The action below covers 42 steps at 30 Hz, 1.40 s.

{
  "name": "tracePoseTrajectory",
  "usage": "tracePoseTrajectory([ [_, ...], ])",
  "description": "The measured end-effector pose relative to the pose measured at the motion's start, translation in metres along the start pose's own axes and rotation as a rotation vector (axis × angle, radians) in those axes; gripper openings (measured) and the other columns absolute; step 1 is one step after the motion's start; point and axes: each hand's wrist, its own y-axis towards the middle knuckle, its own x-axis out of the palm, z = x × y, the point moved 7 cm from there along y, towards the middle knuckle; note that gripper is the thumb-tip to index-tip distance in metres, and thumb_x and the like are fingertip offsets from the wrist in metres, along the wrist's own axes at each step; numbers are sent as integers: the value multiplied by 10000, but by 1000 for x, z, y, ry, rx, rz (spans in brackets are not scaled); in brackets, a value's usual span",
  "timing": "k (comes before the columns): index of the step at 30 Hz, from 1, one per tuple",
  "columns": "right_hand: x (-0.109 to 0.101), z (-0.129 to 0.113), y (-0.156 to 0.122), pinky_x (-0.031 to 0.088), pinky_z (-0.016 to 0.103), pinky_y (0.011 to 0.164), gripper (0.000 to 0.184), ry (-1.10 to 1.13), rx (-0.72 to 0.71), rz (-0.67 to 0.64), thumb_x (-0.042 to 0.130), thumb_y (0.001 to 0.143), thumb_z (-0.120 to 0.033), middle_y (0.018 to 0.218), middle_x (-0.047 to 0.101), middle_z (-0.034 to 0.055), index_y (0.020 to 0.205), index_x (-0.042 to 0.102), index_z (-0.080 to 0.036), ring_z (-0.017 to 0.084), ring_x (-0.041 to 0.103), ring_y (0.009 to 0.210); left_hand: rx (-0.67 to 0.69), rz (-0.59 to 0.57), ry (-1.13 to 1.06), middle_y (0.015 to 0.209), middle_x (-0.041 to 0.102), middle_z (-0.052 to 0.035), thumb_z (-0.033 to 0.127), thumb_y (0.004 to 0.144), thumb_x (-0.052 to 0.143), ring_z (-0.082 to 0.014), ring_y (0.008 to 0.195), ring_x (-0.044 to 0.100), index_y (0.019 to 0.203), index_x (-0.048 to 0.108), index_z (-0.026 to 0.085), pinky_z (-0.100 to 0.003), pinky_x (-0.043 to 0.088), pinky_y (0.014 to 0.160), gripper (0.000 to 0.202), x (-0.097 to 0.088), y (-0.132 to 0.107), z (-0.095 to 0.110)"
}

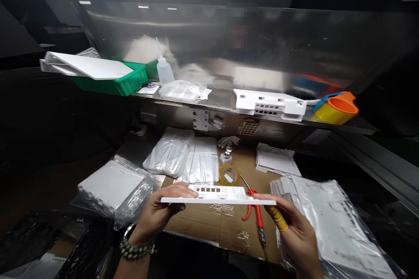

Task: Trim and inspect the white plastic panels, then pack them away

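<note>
A flat white plastic housing (218,195) with a row of small ports is held level between both hands, above a cardboard sheet (225,226). My left hand (160,216), with a bead bracelet at the wrist, grips its left end. My right hand (294,231) pinches the right end, and one finger wears a yellow cot. A red-handled tool (258,218) lies on the cardboard just below the housing, beside my right hand.
Bagged white housings lie at left (113,187), centre (183,157) and right (330,222). A tape roll (229,175) and small bottle (225,157) sit behind. The steel shelf (222,98) carries a green bin (124,80), a white housing (270,104) and orange cups (337,109).
</note>
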Motion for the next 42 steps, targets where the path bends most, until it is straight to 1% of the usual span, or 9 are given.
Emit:
tracePoseTrajectory([
  [4,-1,7,-1,550,308,1051,284,10,-10,-15,667,948,-218,1220,760,35,1218,720,-289,220,707,1159,-14,-16,-27,821,805,-114,368,795,807,-339,862,735,772,845,245,-558,318,1172,131,2,0,-1],
  [8,7,6,-3,559,359,1054,296,71,-68,-19,636,958,-180,1209,768,33,1212,720,-308,233,721,1146,37,148,-160,1172,771,-120,754,702,714,-374,1342,549,846,838,264,-525,174,1259,525,-2,-5,-8],
  [11,27,-6,-10,560,453,1054,320,91,-233,-117,601,967,-146,1227,761,39,1203,730,-321,270,703,1181,-270,494,-579,1403,664,-37,696,824,648,-308,1448,450,1129,769,318,-483,351,1206,501,-21,-26,-53],
  [14,63,-4,-18,539,498,1073,357,66,-345,-369,546,994,-145,1291,730,50,1252,714,-325,277,641,1276,-658,540,-910,1100,797,-106,300,933,591,-366,1240,649,1236,717,184,-543,520,1064,348,-27,-53,-96],
  [18,101,65,9,488,454,1127,324,-263,-85,-595,656,960,-291,1385,674,39,1278,704,-317,255,562,1367,-651,604,-1084,1063,809,-102,43,744,529,-386,1102,718,1407,604,202,-608,559,994,686,-61,-70,-108],
  [23,117,176,92,516,507,1047,301,-775,316,-473,564,1018,-321,1299,680,129,1274,666,-200,265,651,1198,-510,653,-1135,1225,758,-107,26,647,515,-413,1171,671,1532,450,234,-661,531,998,912,-76,-69,-83],
  [27,141,218,114,563,463,949,312,-950,396,-542,657,971,-356,1266,654,90,1224,643,-173,233,659,1102,-481,741,-1113,1218,760,-120,35,633,518,-423,1164,670,1522,466,207,-663,537,987,907,-74,-66,-67],
  [33,125,207,117,572,434,911,336,-1050,308,-504,600,1004,-364,1245,660,86,1294,609,-196,214,672,1041,-444,807,-1099,1203,767,-122,21,629,502,-426,1161,677,1527,456,195,-675,536,985,916,-82,-70,-58],
  [42,121,174,190,534,392,902,306,-1183,123,-390,558,1010,-267,1284,630,96,1302,609,-194,218,640,1069,-430,912,-993,1193,769,-140,-13,637,492,-403,1118,705,1557,380,159,-648,524,1016,943,-85,-54,-56],
])
